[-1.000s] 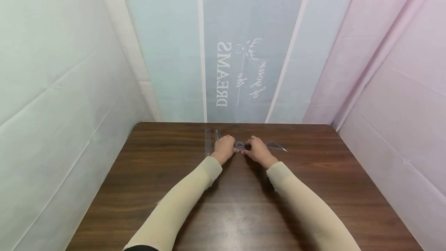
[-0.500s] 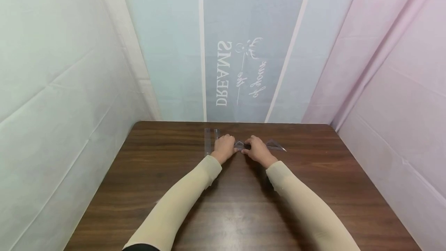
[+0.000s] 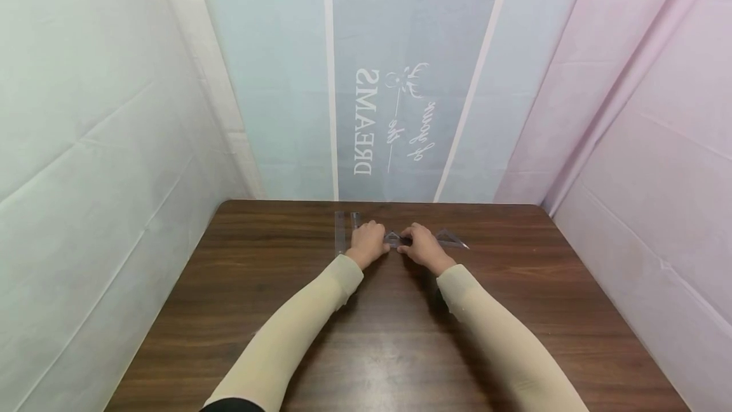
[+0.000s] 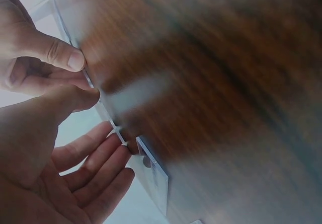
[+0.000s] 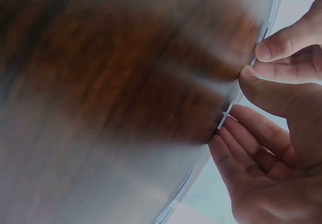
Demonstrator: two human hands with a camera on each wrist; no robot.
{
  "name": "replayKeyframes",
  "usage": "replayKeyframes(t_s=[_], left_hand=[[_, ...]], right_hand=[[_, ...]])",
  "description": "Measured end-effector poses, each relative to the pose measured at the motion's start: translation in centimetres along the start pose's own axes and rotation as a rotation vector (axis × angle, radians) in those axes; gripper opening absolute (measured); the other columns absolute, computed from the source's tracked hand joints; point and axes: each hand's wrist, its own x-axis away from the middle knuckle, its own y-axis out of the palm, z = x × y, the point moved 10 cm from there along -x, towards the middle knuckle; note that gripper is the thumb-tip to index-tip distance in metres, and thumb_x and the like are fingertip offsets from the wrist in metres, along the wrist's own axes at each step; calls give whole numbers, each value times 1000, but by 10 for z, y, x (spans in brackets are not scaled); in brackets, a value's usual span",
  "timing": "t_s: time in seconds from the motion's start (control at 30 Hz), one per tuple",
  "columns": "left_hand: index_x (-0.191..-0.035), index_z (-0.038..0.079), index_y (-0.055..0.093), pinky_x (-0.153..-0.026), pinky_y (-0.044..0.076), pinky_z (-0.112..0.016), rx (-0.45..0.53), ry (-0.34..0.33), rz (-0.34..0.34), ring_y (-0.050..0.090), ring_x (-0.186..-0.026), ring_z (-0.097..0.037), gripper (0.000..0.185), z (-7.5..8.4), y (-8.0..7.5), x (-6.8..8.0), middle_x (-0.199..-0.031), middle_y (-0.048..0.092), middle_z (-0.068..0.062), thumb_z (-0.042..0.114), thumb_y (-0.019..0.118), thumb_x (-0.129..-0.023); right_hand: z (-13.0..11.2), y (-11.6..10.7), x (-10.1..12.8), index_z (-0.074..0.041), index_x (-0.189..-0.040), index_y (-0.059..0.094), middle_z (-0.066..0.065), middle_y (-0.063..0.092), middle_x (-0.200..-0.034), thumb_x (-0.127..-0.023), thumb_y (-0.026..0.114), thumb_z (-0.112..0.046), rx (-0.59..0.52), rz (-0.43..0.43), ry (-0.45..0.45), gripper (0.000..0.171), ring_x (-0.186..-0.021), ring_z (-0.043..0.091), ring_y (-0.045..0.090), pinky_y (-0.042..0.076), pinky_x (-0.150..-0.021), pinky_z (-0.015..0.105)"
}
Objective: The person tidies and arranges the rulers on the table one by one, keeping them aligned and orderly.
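Both hands are at a clear plastic set square [image 3: 393, 239] lying flat near the far side of the table. My left hand [image 3: 368, 241] pinches its left end between thumb and fingers. At the right end, my right hand [image 3: 424, 247] does the same, its thumb [image 5: 254, 80] on the near edge. Seen edge-on in the left wrist view, the set square [image 4: 106, 112] is a thin strip between thumb and fingertips. Much of it is hidden behind the hands. To the right of my right hand lies another clear set square [image 3: 452, 238].
Left of the left hand are two clear rulers, one narrow ruler [image 3: 356, 219] partly behind the hand and a wider ruler [image 3: 340, 234] farther left. The brown wooden table [image 3: 377, 336] ends at a printed curtain [image 3: 400, 18]; pale cloth walls stand on both sides.
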Motion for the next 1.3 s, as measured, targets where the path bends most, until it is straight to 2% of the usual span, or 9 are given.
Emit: replayKeyframes(t_s=[0.2,0.33,0.63,0.93,1.03,1.13,1.3], left_hand=[[-86,14,69,-61,48,-34,11,4,-11,53,-73,-16,27,-3,3,2,-92,62,-4,35,75,-101],[-89,13,72,-60,45,-34,34,5,-8,51,-71,-15,25,-5,2,2,-90,61,-3,35,76,-101],[-110,12,77,-64,48,-34,53,6,-6,54,-76,-15,24,-7,1,3,-96,64,-2,34,75,-100],[-116,10,77,-75,58,-38,112,18,38,62,-87,-18,27,-8,0,7,-103,69,-3,30,77,-98],[-114,11,77,-91,59,-45,125,18,58,66,-97,-22,26,-8,-3,9,-104,70,-3,30,77,-97],[-114,11,77,-96,58,-47,129,25,77,67,-102,-24,26,-8,-8,11,-105,72,-4,30,77,-97],[-118,12,77,-84,58,-40,115,42,98,66,-100,-24,29,-8,-15,16,-106,72,-6,33,78,-98]], right_hand=[[1,3,0,4,-126,73,15,66,-116,-97,83,-13,-23,-3,18,36,-114,35,66,54,-101,51],[2,5,-1,4,-124,73,15,65,-116,-97,82,-13,-36,-9,24,33,-112,35,66,54,-101,51],[0,3,-1,4,-120,74,15,63,-111,-98,81,-11,-59,-5,8,27,-104,31,63,54,-97,50],[3,-1,1,4,-120,72,18,69,-117,-98,80,-10,-147,-32,64,27,-108,33,67,55,-98,51],[3,-2,2,4,-120,71,18,71,-115,-99,79,-10,-154,-30,64,27,-107,32,68,56,-96,50],[2,-3,4,4,-121,71,18,70,-115,-99,79,-11,-154,-24,71,28,-107,32,68,56,-95,51],[-4,-7,9,3,-124,70,19,68,-119,-100,79,-14,-145,-8,82,31,-111,35,67,56,-97,52]])
